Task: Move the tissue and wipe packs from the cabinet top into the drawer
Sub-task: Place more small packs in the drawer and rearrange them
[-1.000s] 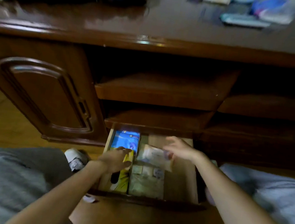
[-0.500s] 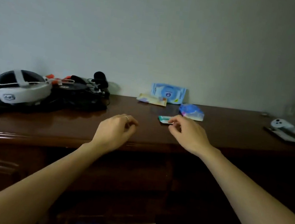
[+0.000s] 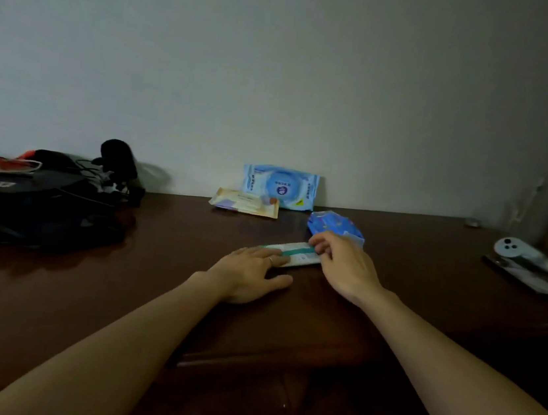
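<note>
Cabinet top (image 3: pixel 158 296) fills the lower frame, bare wood in front. Dark gear (image 3: pixel 42 199) crowds mid-left; a controller (image 3: pixel 525 253) lies far right. Mid-frame, both hands touch a white-green pack (image 3: pixel 298 253): left hand (image 3: pixel 250 273) flat, right hand (image 3: pixel 345 264) pinching it. Three packs wait behind.

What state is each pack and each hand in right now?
White-green pack: flat on the cabinet top, both hands touching it.
Light blue pack: upright against the wall.
Cream pack: lying flat.
Dark blue pack: lying crumpled.
Left hand: flat, fingers on pack.
Right hand: gripping pack end.
</note>
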A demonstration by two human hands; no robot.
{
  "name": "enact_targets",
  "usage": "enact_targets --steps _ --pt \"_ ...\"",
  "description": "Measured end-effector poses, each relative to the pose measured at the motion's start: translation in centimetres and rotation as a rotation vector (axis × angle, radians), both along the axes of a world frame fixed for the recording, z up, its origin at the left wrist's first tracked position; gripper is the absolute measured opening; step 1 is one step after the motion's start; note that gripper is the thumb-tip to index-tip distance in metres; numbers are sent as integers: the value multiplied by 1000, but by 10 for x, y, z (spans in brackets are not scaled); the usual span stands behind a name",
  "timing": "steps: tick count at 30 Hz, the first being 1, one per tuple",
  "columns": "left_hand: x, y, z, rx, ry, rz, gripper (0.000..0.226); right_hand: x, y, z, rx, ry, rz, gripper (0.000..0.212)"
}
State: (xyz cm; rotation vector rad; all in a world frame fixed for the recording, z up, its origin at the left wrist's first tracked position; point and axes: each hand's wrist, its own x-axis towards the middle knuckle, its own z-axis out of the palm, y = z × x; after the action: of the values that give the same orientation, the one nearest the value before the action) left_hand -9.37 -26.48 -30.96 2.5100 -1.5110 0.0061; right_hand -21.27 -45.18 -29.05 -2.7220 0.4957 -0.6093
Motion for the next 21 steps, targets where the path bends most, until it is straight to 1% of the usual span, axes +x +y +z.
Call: enact_targets --steps 2,4,5,6,8,9,11,13,15,17,19,21 --pt "15 -7 6 -64 -96 54 59 25 -7 3 -6 -8 -10 35" --pt "34 -2 11 -111 -219 135 47 56 -8 4 -18 60 29 39" --pt "46 3 11 -117 -259 181 44 74 -6 5 -27 95 45 41" --pt "58 12 8 -99 -269 235 48 93 -4 6 -36 130 54 43" --pt "81 32 1 -41 -226 345 70 136 3 10 -85 205 81 52" --pt "93 41 -2 -31 -218 378 77 156 7 10 -115 236 96 58" --pt "114 55 -7 -58 -237 421 79 194 10 6 -105 293 88 69" --pt "129 63 -9 -122 -225 500 77 225 9 -5 -55 380 36 74" --pt "140 64 -12 -167 -174 580 76 242 6 -16 -105 435 -12 71" --pt "143 61 -14 -201 -149 606 67 247 4 -18 -238 390 -28 66" --pt "140 61 -13 -240 -179 598 58 244 8 -15 -322 340 -24 61" --pt "133 64 -11 -258 -197 605 63 230 15 -13 -353 315 -11 55"
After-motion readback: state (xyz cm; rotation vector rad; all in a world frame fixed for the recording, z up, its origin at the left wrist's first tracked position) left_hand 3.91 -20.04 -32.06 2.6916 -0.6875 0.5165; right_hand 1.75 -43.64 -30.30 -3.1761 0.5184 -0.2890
